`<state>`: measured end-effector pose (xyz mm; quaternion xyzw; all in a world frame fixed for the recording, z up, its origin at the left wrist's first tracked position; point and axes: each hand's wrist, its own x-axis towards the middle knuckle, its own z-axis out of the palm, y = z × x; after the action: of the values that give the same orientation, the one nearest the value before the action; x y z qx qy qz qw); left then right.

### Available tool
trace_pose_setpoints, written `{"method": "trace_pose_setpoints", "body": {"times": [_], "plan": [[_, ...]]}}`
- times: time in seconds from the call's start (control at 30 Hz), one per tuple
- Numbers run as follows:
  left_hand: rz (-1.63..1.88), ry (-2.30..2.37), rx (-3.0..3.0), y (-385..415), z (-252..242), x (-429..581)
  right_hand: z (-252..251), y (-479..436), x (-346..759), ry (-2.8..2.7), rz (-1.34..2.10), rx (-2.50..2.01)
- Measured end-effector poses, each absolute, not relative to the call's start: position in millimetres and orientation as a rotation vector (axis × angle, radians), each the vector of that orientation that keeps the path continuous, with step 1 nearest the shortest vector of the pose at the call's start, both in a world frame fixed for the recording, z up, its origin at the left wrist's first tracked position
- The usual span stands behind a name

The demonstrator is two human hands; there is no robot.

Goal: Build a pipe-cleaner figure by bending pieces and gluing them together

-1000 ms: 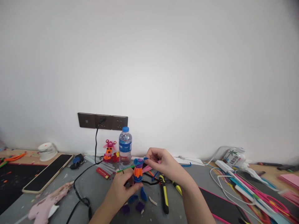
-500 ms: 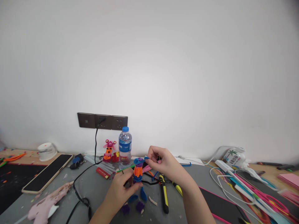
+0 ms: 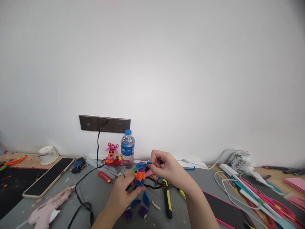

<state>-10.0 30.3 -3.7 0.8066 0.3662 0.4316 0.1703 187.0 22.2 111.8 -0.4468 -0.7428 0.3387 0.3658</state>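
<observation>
My left hand (image 3: 127, 187) is closed around the lower part of a small pipe-cleaner figure (image 3: 140, 174), which stands upright with an orange middle, a blue base and a purple and blue top. At the figure's upper right, my right hand (image 3: 162, 163) pinches a short blue fuzzy piece (image 3: 149, 163) between thumb and fingertips. That piece seems to meet the figure's top, but I cannot tell if it is joined. Below the hands lie a blue fuzzy oval (image 3: 146, 198) and a purple tuft (image 3: 143, 211).
A water bottle (image 3: 128, 151) and a pink and orange figure (image 3: 110, 154) stand by the wall. Yellow-black pliers (image 3: 167, 200) lie near my right forearm. At left are a phone (image 3: 49, 178), a black cable (image 3: 78, 197) and a pink glue gun (image 3: 49, 206); pink scissors (image 3: 277, 205) lie right.
The figure has tilted or shifted very slightly to the left in my left hand. My right hand stays almost in place, still pinching the blue piece.
</observation>
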Motion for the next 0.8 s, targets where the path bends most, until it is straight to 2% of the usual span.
{"method": "trace_pose_setpoints", "body": {"times": [0.47, 0.8], "plan": [[1.187, 1.268, 1.954, 34, 2, -9, 108, 32, 204, -1.822, 0.767, -1.116], [1.256, 1.217, 1.71, 32, -1, -9, 104, 35, 209, -1.776, 0.793, -1.146]]}}
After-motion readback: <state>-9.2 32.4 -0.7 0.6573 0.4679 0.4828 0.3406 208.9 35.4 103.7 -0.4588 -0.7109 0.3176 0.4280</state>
